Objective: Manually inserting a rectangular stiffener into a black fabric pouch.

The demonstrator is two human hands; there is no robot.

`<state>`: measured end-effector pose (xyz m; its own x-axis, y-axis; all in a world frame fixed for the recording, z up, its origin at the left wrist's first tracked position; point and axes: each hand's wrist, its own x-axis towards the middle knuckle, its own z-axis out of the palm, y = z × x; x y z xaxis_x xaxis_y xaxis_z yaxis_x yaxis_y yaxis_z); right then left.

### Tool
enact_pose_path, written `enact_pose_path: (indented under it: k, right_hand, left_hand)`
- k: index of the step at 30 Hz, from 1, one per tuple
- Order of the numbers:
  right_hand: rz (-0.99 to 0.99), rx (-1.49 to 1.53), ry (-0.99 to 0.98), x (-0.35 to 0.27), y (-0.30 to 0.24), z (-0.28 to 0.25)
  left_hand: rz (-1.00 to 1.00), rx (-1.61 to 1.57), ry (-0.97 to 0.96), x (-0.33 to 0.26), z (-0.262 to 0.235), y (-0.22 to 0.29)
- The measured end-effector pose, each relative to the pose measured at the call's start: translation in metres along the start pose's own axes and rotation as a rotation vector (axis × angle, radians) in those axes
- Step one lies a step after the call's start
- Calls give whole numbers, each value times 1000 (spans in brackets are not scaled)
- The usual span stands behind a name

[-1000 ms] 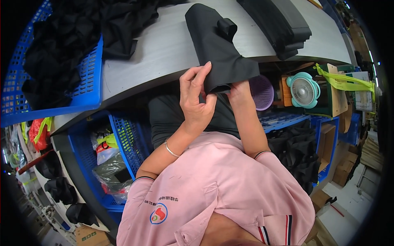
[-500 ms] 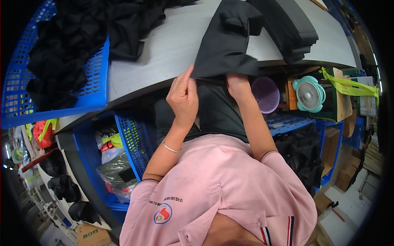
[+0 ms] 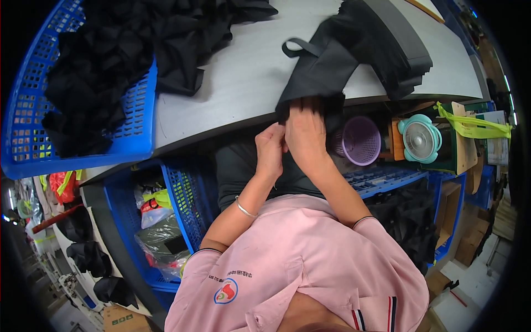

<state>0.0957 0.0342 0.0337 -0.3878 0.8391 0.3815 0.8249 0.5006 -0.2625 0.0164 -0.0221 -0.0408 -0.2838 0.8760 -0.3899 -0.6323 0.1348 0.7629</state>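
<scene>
A black fabric piece [image 3: 323, 66] with a strap loop lies over the front edge of the grey table [image 3: 243, 72]. My right hand [image 3: 304, 135] grips its lower edge where it hangs over the table edge. My left hand [image 3: 270, 149] is right beside it, fingers pinched at the same hem. A stack of black folded pieces [image 3: 398, 44] lies just behind the fabric on the table.
A blue basket [image 3: 33, 127] heaped with black cloth sits at the table's left. Under the table are blue crates [image 3: 182, 205], a purple basket [image 3: 359, 141], a small teal fan [image 3: 420, 138] and cardboard boxes [image 3: 470, 243].
The black fabric was held up folded in both hands; it is now laid flatter on the table and both hands have come down together to its near edge.
</scene>
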Motion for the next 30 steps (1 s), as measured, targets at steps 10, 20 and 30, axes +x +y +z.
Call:
enact_pose_path:
  k: [10,20,30]
  right_hand:
    - [119,210,-506,16,13,26]
    - [-127,76,-264,6,28,39]
    - [-260,77,-604,-8,14,35]
  left_hand:
    - [-65,-76,-41,5,19,-1]
    - [119,300,10,-17,8,13]
    - [1018,980,-45,23,4,75]
